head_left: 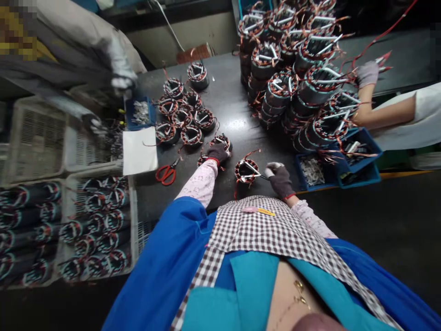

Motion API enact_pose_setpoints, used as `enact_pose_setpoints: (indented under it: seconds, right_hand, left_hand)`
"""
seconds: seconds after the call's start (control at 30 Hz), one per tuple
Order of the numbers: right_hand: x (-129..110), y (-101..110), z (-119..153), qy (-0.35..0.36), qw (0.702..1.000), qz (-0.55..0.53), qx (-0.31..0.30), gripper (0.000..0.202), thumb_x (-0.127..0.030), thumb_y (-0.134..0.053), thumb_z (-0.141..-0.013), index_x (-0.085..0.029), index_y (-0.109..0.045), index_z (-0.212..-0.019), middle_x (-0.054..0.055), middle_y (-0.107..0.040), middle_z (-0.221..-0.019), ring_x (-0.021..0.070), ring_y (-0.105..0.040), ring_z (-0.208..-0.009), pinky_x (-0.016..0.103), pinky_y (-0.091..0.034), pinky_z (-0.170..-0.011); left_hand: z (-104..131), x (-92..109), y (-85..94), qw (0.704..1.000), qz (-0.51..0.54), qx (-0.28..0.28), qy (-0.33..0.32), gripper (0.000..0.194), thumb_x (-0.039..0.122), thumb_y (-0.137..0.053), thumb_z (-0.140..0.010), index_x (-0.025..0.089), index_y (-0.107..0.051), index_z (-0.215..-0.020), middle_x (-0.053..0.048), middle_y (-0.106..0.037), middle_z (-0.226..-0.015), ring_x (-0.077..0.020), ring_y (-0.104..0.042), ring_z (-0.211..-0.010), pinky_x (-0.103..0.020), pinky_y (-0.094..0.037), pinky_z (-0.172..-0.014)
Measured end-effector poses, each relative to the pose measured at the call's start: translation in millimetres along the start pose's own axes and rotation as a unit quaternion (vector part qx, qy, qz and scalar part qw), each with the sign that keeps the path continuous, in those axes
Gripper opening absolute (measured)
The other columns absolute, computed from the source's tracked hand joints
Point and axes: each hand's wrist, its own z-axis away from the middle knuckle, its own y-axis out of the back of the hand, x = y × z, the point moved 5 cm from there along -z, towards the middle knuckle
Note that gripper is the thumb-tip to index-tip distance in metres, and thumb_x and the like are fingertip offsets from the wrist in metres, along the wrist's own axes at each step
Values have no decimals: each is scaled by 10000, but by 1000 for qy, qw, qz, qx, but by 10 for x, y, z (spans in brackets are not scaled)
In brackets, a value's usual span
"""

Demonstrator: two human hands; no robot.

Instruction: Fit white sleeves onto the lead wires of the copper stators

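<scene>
A wound motor stator [247, 171], with copper wire and white sleeves round its rim, stands upright at the table's front edge. My right hand [279, 178], in a dark glove with pale fingertips, is just right of it. Its fingers are pinched on a thin dark lead that runs on from a white sleeve [253, 169] of that stator. To the left, my gloved left hand [218, 152] is closed over the near side of another stator [222, 141]. The hand hides part of it, and its fingertips are not clear.
Several stators [182, 117] stand left by red-handled scissors [166, 174], white paper [140, 151] and a blue bin [151, 111]. Tall stator stacks [275, 87] and blue bins [319, 186] are right. Co-workers' hands [367, 74] work at both sides. Crates [132, 220] hold stators.
</scene>
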Motion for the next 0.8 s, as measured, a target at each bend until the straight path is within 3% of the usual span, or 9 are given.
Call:
enact_pose_setpoints:
  seconds: [0.07,0.13,0.23,0.3,0.4,0.53,0.6,0.7,0.8]
  right_hand:
    - [-239,-86,-125,39,996,66,-37,248,-328,-777,-964,-214,-842,-1174,169,-774,-1297,299,-765,-1056,459,-644,-1060]
    - [-510,-237,-256,99,981,133,-100,285,-304,-809,-1000,-174,-844,-1251,201,-760,-1385,303,-727,-1144,418,-596,-1096]
    - [-841,-497,-413,166,943,236,-167,296,-215,-698,-1085,-113,-823,-1333,252,-742,-1444,318,-659,-1232,407,-521,-1120]
    - [-967,-621,-486,174,925,279,-189,313,-162,-622,-1103,-76,-820,-1330,282,-734,-1435,316,-642,-1224,406,-493,-1104]
    - [-1040,-688,-556,166,920,288,-208,289,-152,-672,-1056,-61,-843,-1270,302,-723,-1414,330,-640,-1222,413,-480,-1077]
    - [-1044,-633,-605,161,920,278,-226,293,-172,-731,-1021,-58,-863,-1256,303,-723,-1407,336,-644,-1186,414,-471,-1024]
    - [-1046,-607,-599,164,913,294,-232,307,-189,-708,-1046,-61,-865,-1276,298,-727,-1406,329,-645,-1172,408,-465,-1002]
    - [-1041,-600,-562,165,907,314,-229,315,-193,-666,-1071,-58,-868,-1271,308,-716,-1423,340,-648,-1193,421,-465,-1012]
    - [-999,-623,-538,156,914,312,-205,295,-222,-685,-1075,-71,-881,-1235,298,-717,-1423,354,-649,-1244,425,-479,-1052]
  left_hand:
    - [-53,-7,-73,999,-40,-17,19,474,223,-722,-1029,54,-723,-1471,-284,-726,-1524,-399,-683,-1403,-452,-522,-1164]
    - [18,-28,-65,998,-63,2,28,517,235,-649,-1068,53,-683,-1550,-295,-696,-1574,-409,-675,-1430,-465,-511,-1190]
    - [349,-18,23,993,-81,86,-1,577,329,-556,-1147,78,-595,-1665,-276,-648,-1653,-387,-648,-1475,-429,-484,-1227]
    - [626,31,-61,995,-75,65,-26,563,417,-567,-1171,113,-614,-1643,-245,-700,-1602,-358,-685,-1419,-390,-506,-1167]
    - [964,142,-411,998,-55,-36,-22,553,511,-582,-1190,101,-672,-1550,-253,-789,-1441,-366,-755,-1293,-393,-532,-1038]
    - [1213,296,-733,998,-50,-9,-31,622,467,-461,-1235,29,-589,-1658,-325,-781,-1409,-414,-766,-1284,-459,-545,-1016]
    - [1287,328,-781,996,-50,3,-75,629,426,-476,-1223,39,-562,-1712,-321,-768,-1447,-411,-764,-1287,-475,-560,-1032]
    - [1301,352,-762,985,-55,-6,-166,644,406,-673,-1137,116,-621,-1709,-271,-660,-1664,-395,-682,-1459,-456,-526,-1185]
    - [1166,407,-754,975,-82,-32,-205,523,388,-816,-1041,130,-791,-1496,-244,-701,-1613,-399,-677,-1443,-440,-509,-1191]
